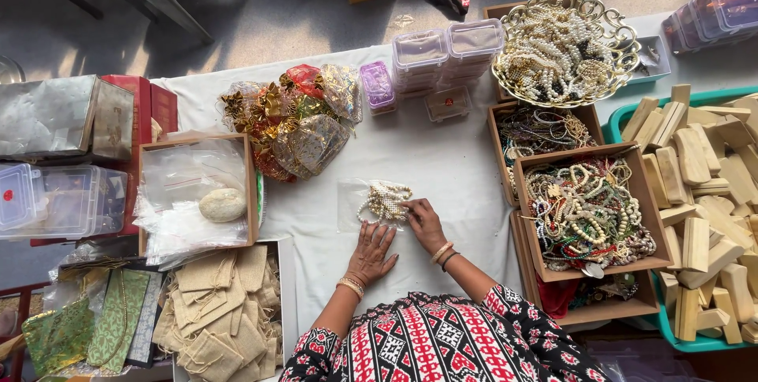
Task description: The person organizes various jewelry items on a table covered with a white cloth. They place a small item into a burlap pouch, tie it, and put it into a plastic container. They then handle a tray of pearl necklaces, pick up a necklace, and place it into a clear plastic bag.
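We see two hands at the near edge of the white-clothed table [442,161], each wrist ringed with bangles. The left hand [372,252] lies flat, fingers spread, palm down on the cloth, holding nothing. The right hand [425,222] reaches forward, its fingertips bunched on the near right corner of one clear plastic pouch [376,202]; we cannot tell whether they pinch the film or only press it. Inside the pouch sits one coil of cream pearl beads [385,199], just ahead of the left hand and touching the right hand's fingertips. Along the table's right edge stand three shallow brown boxes: the nearest box of mixed necklaces [588,212], one behind it and one below. At the far right corner rests one gilt wire basket of pearls [564,50]. Toward the far edge lie a heap of shiny gift pouches [296,121] and two stacks of clear lidded containers [446,54]. At the left edge, one wooden tray of plastic bags [193,192] holds a pale stone.
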